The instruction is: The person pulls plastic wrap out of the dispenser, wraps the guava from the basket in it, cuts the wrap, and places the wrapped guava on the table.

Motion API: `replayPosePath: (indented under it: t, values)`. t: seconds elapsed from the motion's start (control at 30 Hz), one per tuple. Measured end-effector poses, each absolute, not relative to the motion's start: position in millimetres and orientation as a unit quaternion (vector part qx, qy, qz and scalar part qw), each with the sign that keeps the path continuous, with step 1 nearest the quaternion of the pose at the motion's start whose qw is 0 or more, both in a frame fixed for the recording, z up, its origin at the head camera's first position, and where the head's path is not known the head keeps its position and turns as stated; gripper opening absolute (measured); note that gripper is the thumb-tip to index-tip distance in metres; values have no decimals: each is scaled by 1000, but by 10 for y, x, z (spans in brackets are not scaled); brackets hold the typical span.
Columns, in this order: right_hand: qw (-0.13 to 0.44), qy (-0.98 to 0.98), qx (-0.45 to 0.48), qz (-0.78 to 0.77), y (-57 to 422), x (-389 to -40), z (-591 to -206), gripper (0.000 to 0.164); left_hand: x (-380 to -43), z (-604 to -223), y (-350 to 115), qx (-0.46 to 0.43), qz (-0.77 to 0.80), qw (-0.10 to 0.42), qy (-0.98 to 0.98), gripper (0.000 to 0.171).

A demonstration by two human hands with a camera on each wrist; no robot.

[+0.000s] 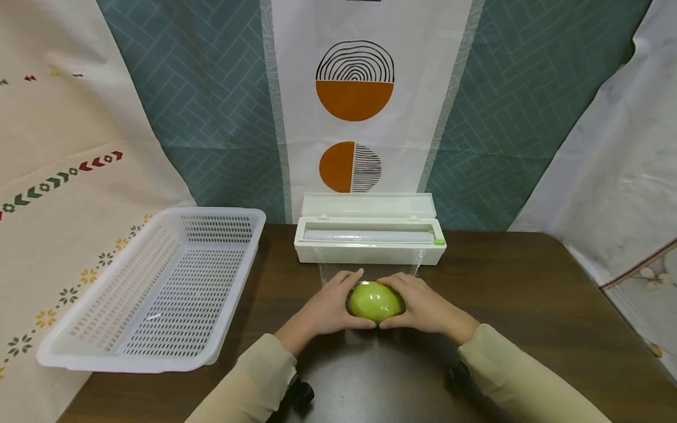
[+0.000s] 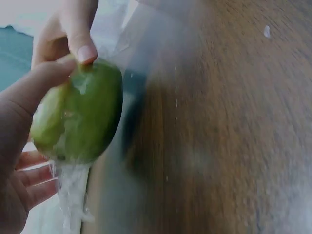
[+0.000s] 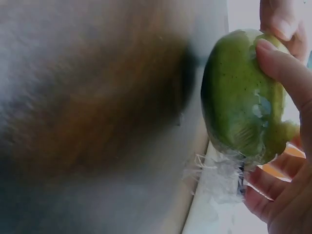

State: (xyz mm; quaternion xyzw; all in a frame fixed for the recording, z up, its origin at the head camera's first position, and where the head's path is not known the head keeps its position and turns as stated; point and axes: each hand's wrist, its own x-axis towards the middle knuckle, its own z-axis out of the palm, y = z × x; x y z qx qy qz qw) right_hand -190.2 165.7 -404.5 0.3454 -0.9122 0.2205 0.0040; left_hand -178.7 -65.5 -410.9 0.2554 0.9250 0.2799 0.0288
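Markings: no text, label, brand, number or sign is legible in any of the views.

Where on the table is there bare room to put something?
The widest free patch is the table right of the right sleeve. A narrower strip lies between the white basket and left sleeve. The middle is crowded: left hand and right hand hold the green fruit, clear film leading to the open box.

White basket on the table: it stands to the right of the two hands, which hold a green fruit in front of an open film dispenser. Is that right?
Not quite: the head view shows the white basket to the left. The left hand and right hand do hold the green fruit in front of the open film dispenser.
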Motion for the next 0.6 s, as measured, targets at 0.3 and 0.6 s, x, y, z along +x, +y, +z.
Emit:
replayPosePath:
  t: [0.3, 0.6]
  values:
    - [-30, -918, 326, 226, 1667, -1991, -4071, 87, -1887, -4107, -606, 286, 237, 13, 928, 77]
    - [-29, -923, 290, 253, 1683, -1983, -4120, 86, -2087, -4003, -577, 282, 230, 59, 929, 76]
